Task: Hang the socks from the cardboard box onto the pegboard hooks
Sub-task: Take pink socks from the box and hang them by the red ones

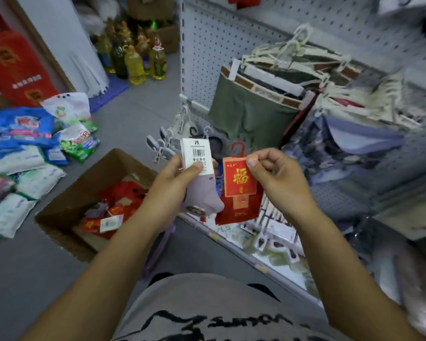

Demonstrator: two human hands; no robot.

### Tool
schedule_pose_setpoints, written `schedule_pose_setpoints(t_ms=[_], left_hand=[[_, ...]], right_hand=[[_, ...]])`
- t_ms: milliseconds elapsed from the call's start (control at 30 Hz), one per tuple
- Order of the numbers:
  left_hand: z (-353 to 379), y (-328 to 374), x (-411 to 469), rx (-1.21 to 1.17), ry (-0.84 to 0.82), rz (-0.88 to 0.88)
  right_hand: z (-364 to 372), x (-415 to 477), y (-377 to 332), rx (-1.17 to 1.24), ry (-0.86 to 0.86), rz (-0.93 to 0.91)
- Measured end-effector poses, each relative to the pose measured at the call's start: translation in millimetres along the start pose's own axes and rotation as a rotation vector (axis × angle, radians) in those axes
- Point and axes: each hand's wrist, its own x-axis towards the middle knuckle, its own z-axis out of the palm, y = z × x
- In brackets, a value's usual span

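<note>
My left hand grips a pair of lilac socks by their white barcode card, held upright in front of me. My right hand pinches the top corner of a pair of red socks with a gold character on the card and a red hook on top. Both pairs hang side by side, apart from the white pegboard behind them. The open cardboard box sits on the floor to the lower left with more red and lilac socks inside.
Underwear on hangers hangs from the pegboard right of the socks. A low shelf with small packaged goods runs below. Detergent bags lie on the floor at left, oil bottles stand at the back.
</note>
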Motion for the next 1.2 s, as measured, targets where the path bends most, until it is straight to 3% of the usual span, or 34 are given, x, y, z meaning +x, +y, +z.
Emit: schedule_pose_setpoints(t_ms=[233,433,567,733,900,1200], left_hand=[[101,-11,-24,-0.274,-0.301,-0.198],[151,-21,-16,-0.312,-0.177,-0.209],[182,-10,-20,-0.216,-0.204,-0.079],[208,7,-22,0.311,-0.086,0.263],[245,33,-14,0.251,-0.117,0.466],[297,82,30,0.244,-0.222,0.495]], right_hand=[[-72,-29,8,0.028,0.139,-0.025],[-135,-45,10,0.059,0.314,-0.031],[-166,-47,-1,0.068,0.349,-0.064],[-195,-46,-20,0.127,0.391,-0.131],[-224,-45,-39,0.199,0.461,-0.211],[-261,-19,-74,0.255,0.602,-0.205]])
